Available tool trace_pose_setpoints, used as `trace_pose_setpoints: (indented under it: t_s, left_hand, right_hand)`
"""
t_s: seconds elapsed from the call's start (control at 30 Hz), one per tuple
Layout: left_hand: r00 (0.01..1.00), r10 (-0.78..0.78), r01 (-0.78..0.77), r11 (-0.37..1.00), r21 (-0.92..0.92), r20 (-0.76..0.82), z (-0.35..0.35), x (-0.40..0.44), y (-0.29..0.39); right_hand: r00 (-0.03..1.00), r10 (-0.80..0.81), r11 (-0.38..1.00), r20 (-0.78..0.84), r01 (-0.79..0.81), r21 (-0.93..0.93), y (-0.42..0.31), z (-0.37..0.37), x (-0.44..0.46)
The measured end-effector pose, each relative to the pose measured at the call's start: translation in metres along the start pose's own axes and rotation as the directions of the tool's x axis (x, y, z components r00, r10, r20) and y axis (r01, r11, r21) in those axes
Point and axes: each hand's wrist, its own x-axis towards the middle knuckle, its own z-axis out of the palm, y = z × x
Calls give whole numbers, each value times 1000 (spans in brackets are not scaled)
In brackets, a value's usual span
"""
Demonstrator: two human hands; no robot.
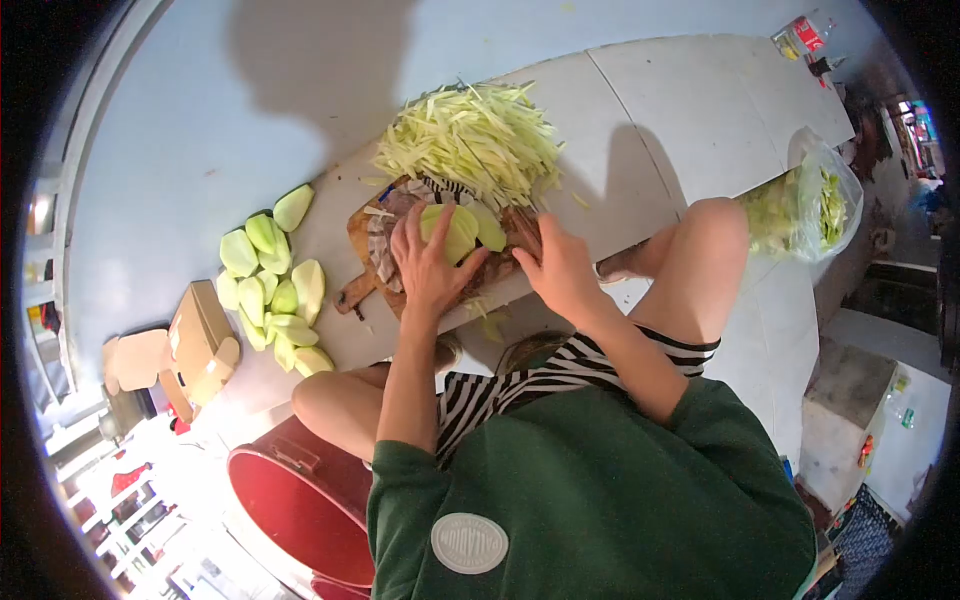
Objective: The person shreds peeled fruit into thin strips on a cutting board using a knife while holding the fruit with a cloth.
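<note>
My left hand (428, 268) presses on a pale green peeled fruit piece (458, 232), its fingers over the piece and its thumb along the near side. Under it lies a wooden cutting board (354, 296) with a handle, partly covered by a patterned cloth (380, 248). Another green slice (488, 228) leans at the right of the held piece. My right hand (562, 262) is closed around what looks like a knife (523, 232), mostly hidden and brownish, beside the slices. Just beyond the board rises a big heap of pale green shreds (470, 140).
Several peeled fruit pieces (262, 238) lie to the left. Nearby are an open cardboard box (200, 335) and a red tub (290, 510). On the right, a clear plastic bag (820, 205) holds green shreds. A bottle with a red label (800, 38) lies at the far right.
</note>
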Motion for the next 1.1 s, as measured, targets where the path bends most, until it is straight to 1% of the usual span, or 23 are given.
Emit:
trace_pose_setpoints:
  t_s: [0.07, 0.1, 0.17, 0.2, 0.27, 0.3, 0.37, 0.4, 0.47, 0.5, 0.57, 0.6, 0.67, 0.7, 0.77, 0.8, 0.87, 1.0, 1.07, 1.1]
  left_hand:
    - [993, 47, -52, 998, 45, 106, 4, 11, 8]
    - [993, 48, -53, 998, 45, 106, 9, 12, 4]
    - [994, 24, -27, 999, 19, 108, 24, 7, -10]
    - [994, 23, -25, 999, 19, 105, 26, 5, -15]
    - [999, 26, -20, 992, -122, 45, 27, -6, -26]
    - [999, 23, -17, 992, -126, 42, 26, -7, -26]
    - [999, 18, -24, 984, -177, -41, 24, -12, -27]
    - [999, 13, -20, 983, -183, -42, 23, -15, -28]
    - [989, -17, -30, 950, -310, -147, 22, -18, -32]
    - [989, -19, -30, 948, -318, -149, 22, -20, -35]
    - [971, 44, -120, 940, -320, -235, 22, -25, -43]
    - [971, 38, -116, 939, -323, -236, 21, -27, -44]
    - [962, 22, -119, 930, -347, -270, 19, -30, -49]
    - [962, 18, -116, 930, -348, -272, 19, -32, -51]
    - [956, -22, -102, 909, -404, -292, 19, -36, -53]
    - [956, -26, -100, 908, -407, -292, 19, -38, -54]
    - [952, -28, -106, 905, -413, -305, 21, -37, -55]
    - [940, -54, -105, 894, -436, -336, 26, -40, -58]
    - [937, -78, -78, 903, -423, -340, 27, -41, -60]
    - [937, -77, -80, 903, -423, -341, 25, -40, -60]
  right_hand:
    - [995, -85, 995, -49, 82, -58, 5, 18, 8]
    - [995, -84, 995, -49, 82, -58, 4, 23, 11]
    - [996, -77, 985, 43, 83, -152, 1, 33, 18]
    - [996, -80, 984, 43, 86, -153, 0, 36, 23]
    - [994, -105, 970, 37, 111, -218, -1, 44, 29]
    - [994, -106, 968, 40, 113, -223, 0, 47, 34]
    - [996, -88, 947, 32, 94, -308, 2, 54, 41]
    - [995, -88, 945, 36, 95, -314, -2, 55, 42]
    - [998, -35, 923, 52, 52, -381, -7, 54, 45]
    - [998, -33, 920, 51, 50, -389, -9, 54, 45]
    - [997, -24, 923, 70, 49, -381, -12, 56, 44]
    - [997, -24, 921, 74, 51, -385, -12, 57, 43]
    - [997, -69, 952, 25, 73, -296, -11, 58, 42]
    - [997, -71, 952, 28, 76, -298, -14, 59, 42]
    - [998, -59, 987, -35, 53, -154, -20, 57, 41]
    - [998, -58, 986, -33, 52, -159, -27, 53, 42]
    - [999, -52, 998, -15, 53, 33, -44, 46, 47]
    - [999, -33, 997, 10, 32, 70, -58, 51, 60]
    - [997, -8, 994, 77, -1, 111, -62, 54, 62]
    - [996, -87, 992, 26, 85, 95, -58, 58, 63]
